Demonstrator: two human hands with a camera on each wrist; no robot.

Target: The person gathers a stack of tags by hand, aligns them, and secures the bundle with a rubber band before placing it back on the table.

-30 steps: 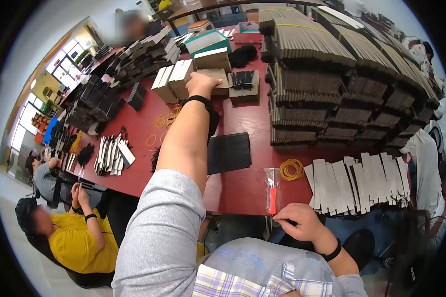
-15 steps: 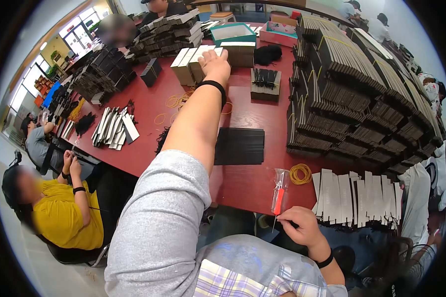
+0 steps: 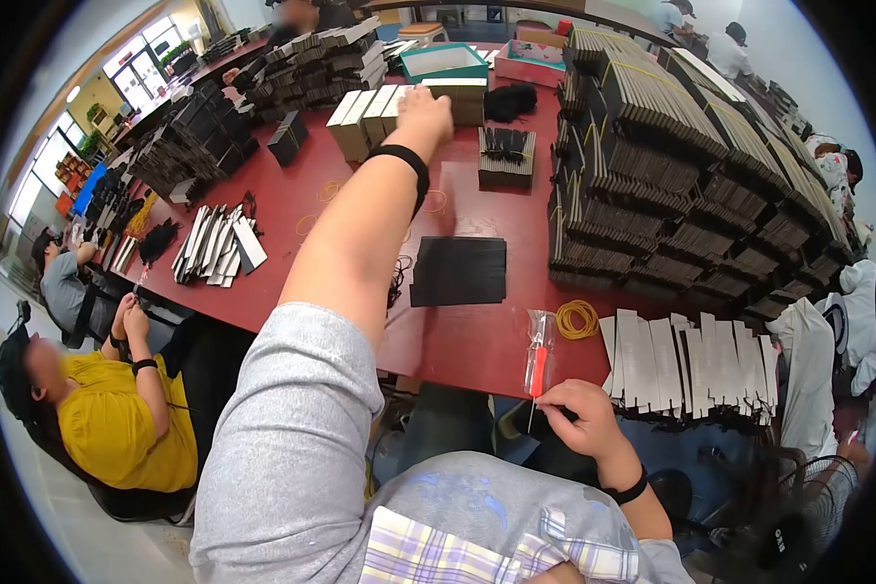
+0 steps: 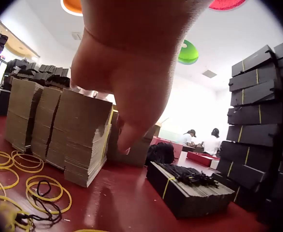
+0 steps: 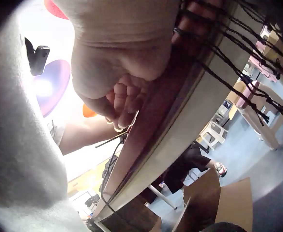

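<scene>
My left hand is at the right end of a row of upright brown cardboard stacks with white tops. In the left wrist view its fingers reach over the top of the nearest stack, partly hidden behind it, and the thumb points down, apart from that stack. At the table's near edge my right hand has curled fingers at the thin metal shaft of a red-handled tool. The handle lies under clear plastic on the table. In the right wrist view the shaft sticks out past the fingertips.
Flat black sheets lie mid-table. A banded bundle with black cords stands behind them. High black-and-brown stacks fill the right side. Yellow rubber bands and white strips lie at front right. A person in yellow sits at left.
My left hand has brought a brown stack back and left against the row; its fingers now lie over the top. The right hand stays at the tool. The head view has shifted.
</scene>
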